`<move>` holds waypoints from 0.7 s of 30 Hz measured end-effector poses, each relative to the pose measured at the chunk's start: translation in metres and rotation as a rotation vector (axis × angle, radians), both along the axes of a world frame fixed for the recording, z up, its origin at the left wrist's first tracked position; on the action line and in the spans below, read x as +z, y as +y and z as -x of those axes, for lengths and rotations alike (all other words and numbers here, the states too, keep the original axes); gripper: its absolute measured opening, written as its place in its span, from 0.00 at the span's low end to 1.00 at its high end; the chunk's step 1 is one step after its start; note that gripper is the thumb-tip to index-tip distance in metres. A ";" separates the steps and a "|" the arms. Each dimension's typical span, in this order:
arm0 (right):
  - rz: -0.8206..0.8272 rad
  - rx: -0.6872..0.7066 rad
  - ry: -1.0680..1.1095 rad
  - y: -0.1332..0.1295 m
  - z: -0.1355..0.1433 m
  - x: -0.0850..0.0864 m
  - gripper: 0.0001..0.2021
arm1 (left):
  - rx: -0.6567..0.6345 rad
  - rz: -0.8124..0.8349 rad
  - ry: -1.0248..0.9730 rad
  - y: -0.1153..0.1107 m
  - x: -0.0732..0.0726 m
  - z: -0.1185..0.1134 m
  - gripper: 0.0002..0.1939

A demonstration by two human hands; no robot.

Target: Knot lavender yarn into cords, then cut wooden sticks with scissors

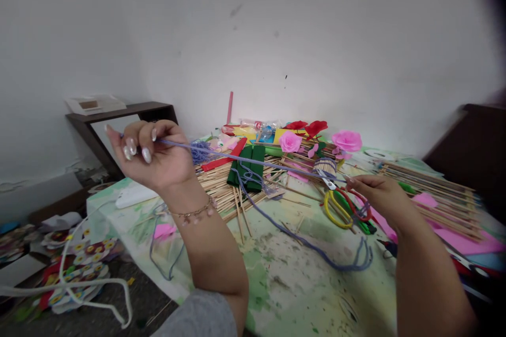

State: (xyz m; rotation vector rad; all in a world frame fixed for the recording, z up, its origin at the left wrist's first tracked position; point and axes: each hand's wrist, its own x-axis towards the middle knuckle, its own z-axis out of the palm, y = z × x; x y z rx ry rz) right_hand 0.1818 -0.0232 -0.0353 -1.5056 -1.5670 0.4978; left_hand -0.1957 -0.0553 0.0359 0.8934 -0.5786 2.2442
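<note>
A length of purple yarn [253,160] runs nearly straight between my two hands above the table. My left hand [154,152], raised at the left, has its fingers curled round one end of it. At the right, my right hand [373,195] pinches the other end between thumb and fingers. Close by the right hand lie scissors with yellow handles [338,210] and a pair with red handles [361,208]. More purple yarn [300,239] trails over the table from a green folded piece [247,168]. A tangled purple yarn heap [201,151] sits behind my left wrist.
Many thin wooden sticks [221,189] cover the table's middle. Pink paper flowers [347,141], red paper flowers [316,128] and a plastic bottle [253,124] stand near the wall. A stick rack [438,195] lies right. A white cable [95,284] hangs at the left edge.
</note>
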 end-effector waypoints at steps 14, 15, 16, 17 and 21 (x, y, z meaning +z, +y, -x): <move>0.034 -0.377 -0.002 -0.009 -0.036 0.008 0.13 | 0.204 0.144 -0.040 -0.002 0.000 0.004 0.25; 0.055 -0.405 -0.008 -0.012 -0.039 0.010 0.12 | 0.212 0.151 -0.034 -0.001 -0.001 0.004 0.25; 0.071 -0.427 -0.020 -0.015 -0.041 0.012 0.11 | 0.220 0.159 -0.021 0.000 -0.002 0.005 0.24; 0.080 -0.452 -0.036 -0.018 -0.044 0.014 0.10 | 0.233 0.160 -0.018 0.002 -0.003 0.007 0.24; 0.074 -0.582 -0.049 -0.029 -0.056 0.019 0.12 | 0.247 0.168 -0.024 0.012 -0.009 0.012 0.21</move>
